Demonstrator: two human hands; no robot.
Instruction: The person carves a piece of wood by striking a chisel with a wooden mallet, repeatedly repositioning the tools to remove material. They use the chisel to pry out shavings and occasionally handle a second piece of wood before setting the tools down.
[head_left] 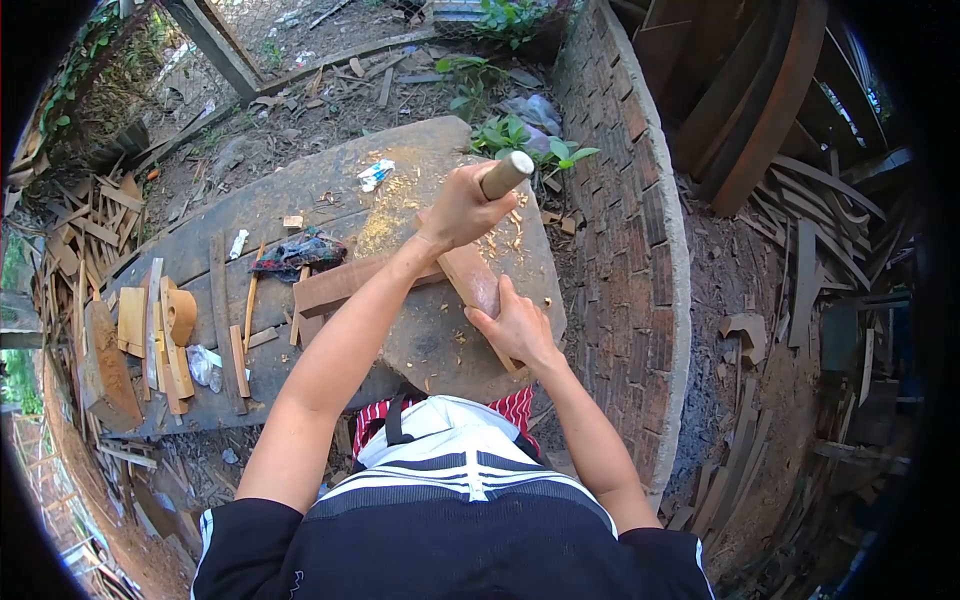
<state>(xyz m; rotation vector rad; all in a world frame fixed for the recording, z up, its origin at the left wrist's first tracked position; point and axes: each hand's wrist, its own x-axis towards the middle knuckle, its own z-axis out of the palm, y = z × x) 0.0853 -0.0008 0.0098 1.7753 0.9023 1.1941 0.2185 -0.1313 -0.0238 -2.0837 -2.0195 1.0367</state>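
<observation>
My left hand (465, 207) is closed around a thick round wooden handle (508, 174). The handle's pale end points up toward me, and whatever is at its lower end is hidden behind the hand. Below it a reddish-brown wood block (466, 276) lies at a slant on the workbench (420, 350). My right hand (520, 325) grips the near part of this block, thumb on one side and fingers on the other. Another long brown wood piece (345, 284) lies crosswise under my left forearm, close to the block.
Wood shavings (385, 215) are scattered on the bench. To the left lie a dark plaid cloth (298, 254), several wooden strips, a tape roll (180, 316) and a large wood block (110, 370). A brick wall (625, 220) runs along the right side.
</observation>
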